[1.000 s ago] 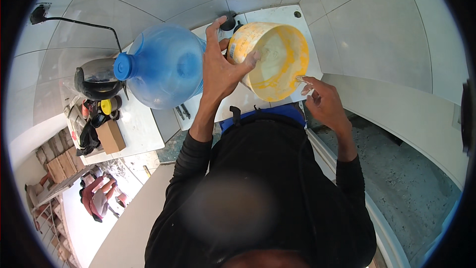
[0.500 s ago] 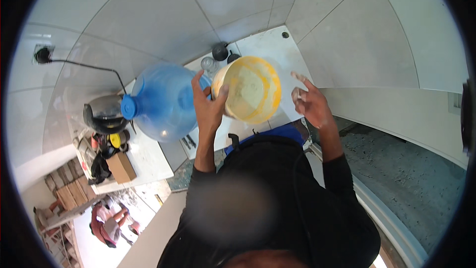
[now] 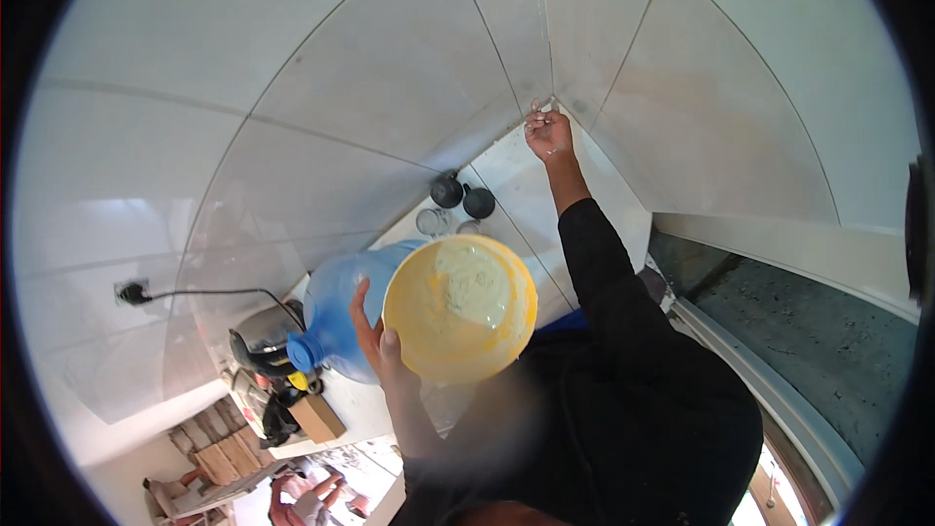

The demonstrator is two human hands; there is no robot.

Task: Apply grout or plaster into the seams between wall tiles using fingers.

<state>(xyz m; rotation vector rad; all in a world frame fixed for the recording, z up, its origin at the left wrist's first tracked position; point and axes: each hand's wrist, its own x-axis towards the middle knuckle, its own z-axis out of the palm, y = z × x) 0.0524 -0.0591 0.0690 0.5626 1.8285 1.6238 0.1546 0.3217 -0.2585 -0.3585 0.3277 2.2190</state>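
Note:
My left hand grips a yellow bucket by its left side, thumb at the rim. The bucket is tilted so its inside shows, with a pale, wet paste at the bottom and smears up the wall. Stretched far forward, my right hand is at the tiled corner, just above the back of the white counter. White paste coats its fingers, which are bent but partly apart, with no tool visible in them. Whether the fingertips touch the wall is hard to make out.
Left of the bucket lies a large blue water bottle. Behind it are two dark mugs and a clear glass. A kettle, a cardboard box and a plugged-in cord are farther left. Another person is at lower left.
My right hand has moved from beside the bucket forward to the wall corner. The bucket, held in my left hand, has come closer and tilted. The whole view has shifted.

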